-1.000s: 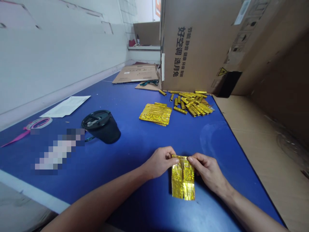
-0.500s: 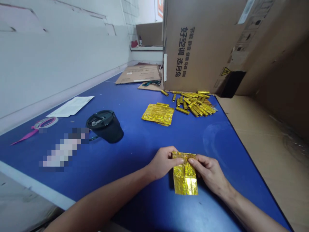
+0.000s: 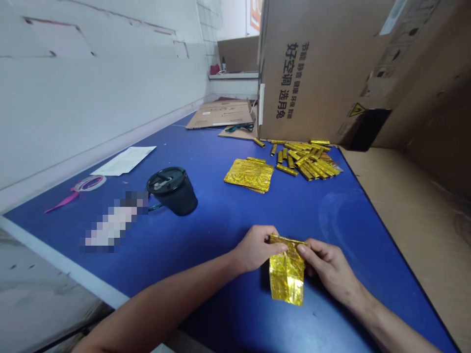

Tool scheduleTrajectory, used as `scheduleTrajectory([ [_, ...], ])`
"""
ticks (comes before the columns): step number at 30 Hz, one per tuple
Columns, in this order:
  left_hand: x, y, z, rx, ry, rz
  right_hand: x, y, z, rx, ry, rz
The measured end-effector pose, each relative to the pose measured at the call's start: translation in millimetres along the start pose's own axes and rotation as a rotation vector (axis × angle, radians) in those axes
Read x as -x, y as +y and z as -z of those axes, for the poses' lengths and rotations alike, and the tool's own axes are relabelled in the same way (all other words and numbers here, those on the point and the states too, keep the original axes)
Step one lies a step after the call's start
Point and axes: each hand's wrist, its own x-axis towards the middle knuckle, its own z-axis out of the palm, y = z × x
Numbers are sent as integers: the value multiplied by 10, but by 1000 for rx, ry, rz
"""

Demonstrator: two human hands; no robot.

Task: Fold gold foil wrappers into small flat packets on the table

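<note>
Listed as 1 gold foil sheet (image 3: 287,279), pinched at both ends of top edge in grip of L hand (image 3: 255,249) & R hand (image 3: 328,264), over blue surface (image 3: 228,215); could tear or crease askew, prob. via uneven tugging on thin film.

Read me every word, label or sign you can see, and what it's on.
"好空调 选月兔": sideways on the large cardboard box.
"节能 静音 健康 环保 智能": same box, smaller.
Yellow warning triangle, apparently a flame: same box.
Too small or blurred: box's pictograms and white label, flat cardboard print, orange sign.
Gold foil sheet: no readable text.
</note>
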Motion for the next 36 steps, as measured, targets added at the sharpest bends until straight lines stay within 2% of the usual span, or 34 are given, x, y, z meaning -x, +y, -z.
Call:
scheduleTrajectory([
  [6,-49,-29,12,7,-22,-23,-45,66,-12,72,145,17],
  [8,-51,-48,24,-56,10,-45,-58,74,-14,165,183,22],
  [13,-32,-42,84,-677,91,-149,-67,51,-8,562,256,-11],
  [20,-53,39,82,-1001,24,-201,-41,1,-44,944,202,-10],
  [23,-54,45,40,-1136,13,-235,-31,21,-52,1046,256,86],
  [25,-51,42,28,-1209,11,-258,-26,45,-49,1095,301,232],
  [29,-52,16,51,-1311,26,-297,-12,83,-34,1098,227,529],
  [31,-56,-3,65,-1342,41,-308,-3,94,-25,1080,194,589],
  [36,-46,-27,51,-1369,90,-336,9,111,-9,1075,158,618],
])
